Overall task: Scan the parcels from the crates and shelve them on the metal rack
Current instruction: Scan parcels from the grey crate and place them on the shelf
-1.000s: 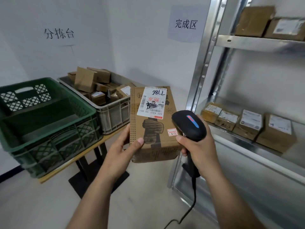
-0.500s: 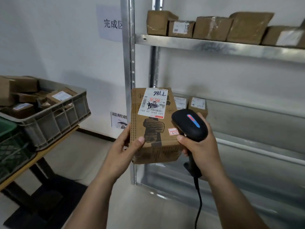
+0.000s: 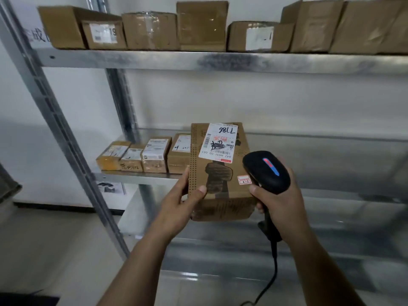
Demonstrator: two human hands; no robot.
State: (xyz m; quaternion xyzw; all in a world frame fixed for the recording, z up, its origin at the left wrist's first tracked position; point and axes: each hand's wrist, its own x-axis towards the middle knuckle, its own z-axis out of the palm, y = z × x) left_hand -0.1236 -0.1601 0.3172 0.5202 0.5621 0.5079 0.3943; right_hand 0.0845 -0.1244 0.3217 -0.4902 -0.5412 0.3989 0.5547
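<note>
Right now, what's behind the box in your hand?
The metal rack's middle shelf, with four small parcels in a row; the held parcel covers part of the nearest one. Anything directly behind it is hidden.

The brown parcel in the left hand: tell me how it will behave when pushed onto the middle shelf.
Probably light for its size: the left hand carries the brown parcel by its lower left edge; the right hand holds the scanner. Likely stiff: its cardboard faces look flat, its edges straight. Boxy and flat-sided, it should slide on the middle shelf, not roll.
</note>
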